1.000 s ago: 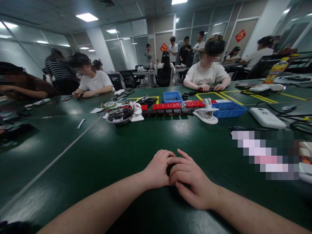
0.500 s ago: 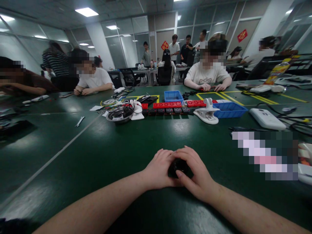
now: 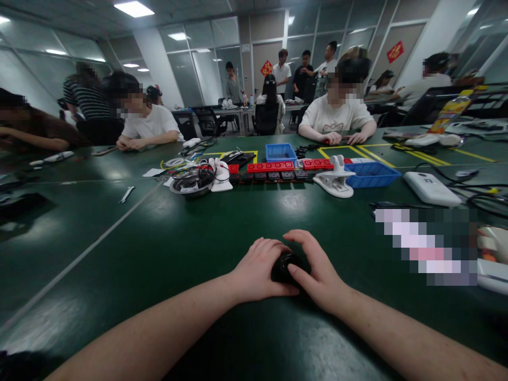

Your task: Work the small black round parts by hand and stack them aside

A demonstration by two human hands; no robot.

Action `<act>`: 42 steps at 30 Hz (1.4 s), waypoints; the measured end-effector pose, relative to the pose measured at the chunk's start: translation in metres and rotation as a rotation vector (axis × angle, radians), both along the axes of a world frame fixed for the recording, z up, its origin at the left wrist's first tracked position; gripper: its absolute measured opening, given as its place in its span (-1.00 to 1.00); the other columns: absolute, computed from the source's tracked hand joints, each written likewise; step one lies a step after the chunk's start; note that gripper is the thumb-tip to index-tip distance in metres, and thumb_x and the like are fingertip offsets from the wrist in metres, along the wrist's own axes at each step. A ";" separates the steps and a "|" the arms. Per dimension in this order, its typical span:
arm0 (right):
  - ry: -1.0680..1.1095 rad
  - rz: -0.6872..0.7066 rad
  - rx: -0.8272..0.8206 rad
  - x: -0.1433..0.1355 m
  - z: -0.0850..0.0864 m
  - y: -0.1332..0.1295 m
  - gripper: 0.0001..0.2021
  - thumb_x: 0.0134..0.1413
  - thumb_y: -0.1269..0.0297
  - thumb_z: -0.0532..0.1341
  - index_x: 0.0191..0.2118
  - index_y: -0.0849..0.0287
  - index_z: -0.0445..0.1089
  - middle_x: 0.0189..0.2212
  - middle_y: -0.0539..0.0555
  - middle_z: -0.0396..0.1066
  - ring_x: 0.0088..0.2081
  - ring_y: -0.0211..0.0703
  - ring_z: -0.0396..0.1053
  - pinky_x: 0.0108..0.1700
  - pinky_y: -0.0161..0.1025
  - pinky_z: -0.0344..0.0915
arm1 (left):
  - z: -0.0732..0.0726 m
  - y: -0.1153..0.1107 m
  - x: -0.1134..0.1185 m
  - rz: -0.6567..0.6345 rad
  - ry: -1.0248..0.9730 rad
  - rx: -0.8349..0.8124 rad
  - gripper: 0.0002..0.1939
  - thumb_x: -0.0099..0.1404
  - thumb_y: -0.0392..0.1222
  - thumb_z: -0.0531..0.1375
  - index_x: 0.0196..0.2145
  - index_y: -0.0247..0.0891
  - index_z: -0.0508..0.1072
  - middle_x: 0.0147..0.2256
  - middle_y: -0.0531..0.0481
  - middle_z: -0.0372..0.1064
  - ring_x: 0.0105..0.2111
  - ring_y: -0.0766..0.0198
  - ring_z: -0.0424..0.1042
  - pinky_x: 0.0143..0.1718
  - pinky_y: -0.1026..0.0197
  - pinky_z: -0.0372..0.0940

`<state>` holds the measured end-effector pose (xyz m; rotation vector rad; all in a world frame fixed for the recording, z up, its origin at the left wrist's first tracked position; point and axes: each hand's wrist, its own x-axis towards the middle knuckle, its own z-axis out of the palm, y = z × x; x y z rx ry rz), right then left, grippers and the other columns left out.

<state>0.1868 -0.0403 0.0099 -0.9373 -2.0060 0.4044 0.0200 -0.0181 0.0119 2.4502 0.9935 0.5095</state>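
Observation:
A small round black object with a raised, shiny ring on top sits on the green tabletop between my hands. My left hand is wrapped round its left side, fingers behind and thumb in front. At its right side is my right hand, with thumb and index finger spread wide apart. The right thumb tip is over the object's upper edge, and I cannot tell whether it presses on it. My hands hide part of the object's sides, so its exact kind does not show.
Beyond my hands lie a bowl of cables, red sockets, a white clip stand and blue trays. A wrench lies left; a white box lies right. A co-worker sits opposite.
My right hand's fingers have opened and lifted off the black object, uncovering more of its top. My left hand stays around it. The view has shifted slightly.

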 end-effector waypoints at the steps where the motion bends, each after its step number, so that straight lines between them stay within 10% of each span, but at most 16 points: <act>1: -0.015 -0.011 -0.006 -0.001 0.000 0.000 -0.67 0.03 0.24 0.04 -0.05 0.19 0.11 -0.13 0.17 0.19 -0.07 -0.04 0.17 -0.04 -0.06 0.17 | 0.000 0.000 0.000 0.003 -0.007 0.005 -0.42 -0.06 0.11 0.26 -0.13 -0.20 0.23 -0.12 -0.07 0.25 -0.07 0.07 0.21 0.06 -0.06 -0.02; 14: -0.231 -0.215 -0.058 -0.010 0.005 -0.004 -0.78 -0.11 0.16 0.20 -0.39 0.19 0.23 -0.43 0.08 0.26 -0.33 -0.08 0.21 -0.30 -0.11 0.18 | -0.004 -0.004 0.004 0.101 0.029 0.104 -0.62 -0.05 -0.02 0.24 -0.31 -0.25 0.29 -0.29 -0.03 0.27 -0.20 0.12 0.26 0.01 -0.02 0.04; 34: -0.137 0.309 0.151 -0.008 0.018 -0.017 -0.78 -0.19 0.52 -0.03 -0.52 0.15 0.31 -0.55 -0.04 0.36 -0.13 -0.16 0.29 0.17 0.05 -0.21 | -0.005 0.009 -0.006 -0.094 0.010 0.062 -0.60 -0.10 -0.14 0.30 -0.26 -0.24 0.37 -0.19 -0.02 0.26 -0.15 0.15 0.24 -0.06 0.09 0.14; 42: -0.113 -0.038 0.118 -0.005 0.013 -0.012 -0.74 -0.07 0.23 0.12 -0.22 0.21 0.22 -0.28 0.13 0.31 -0.20 -0.04 0.23 -0.03 0.05 0.08 | -0.001 -0.001 -0.005 0.047 0.008 0.052 -0.23 -0.08 0.06 0.25 0.04 -0.19 0.07 0.04 -0.10 0.10 0.07 0.05 0.07 0.14 -0.17 -0.22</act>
